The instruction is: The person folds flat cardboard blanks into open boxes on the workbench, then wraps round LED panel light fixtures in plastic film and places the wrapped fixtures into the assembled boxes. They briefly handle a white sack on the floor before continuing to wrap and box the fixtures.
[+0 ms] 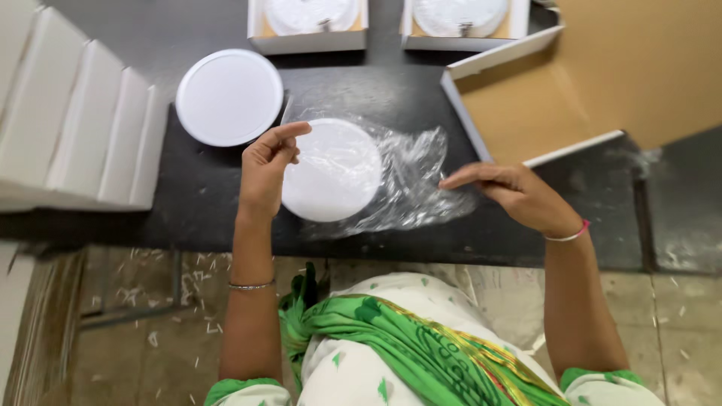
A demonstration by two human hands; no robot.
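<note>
The person stood at the dark worktop [188,210] with a round white disc [331,169] lying inside a clear plastic bag [410,180], near its left end. The left hand [265,173] pinched the disc's left edge through the film, grip closed on it. The right hand [519,194] lay on the bag's right end, fingers nearly flat, pressing the film rather than clasping it. I judged the step went best with the film kept taut between the hands, so the disc sat flat. A second white disc [229,96] lay bare at far left, beside a row of white boxes [83,128]; an open carton [541,98] sat at far right.
</note>
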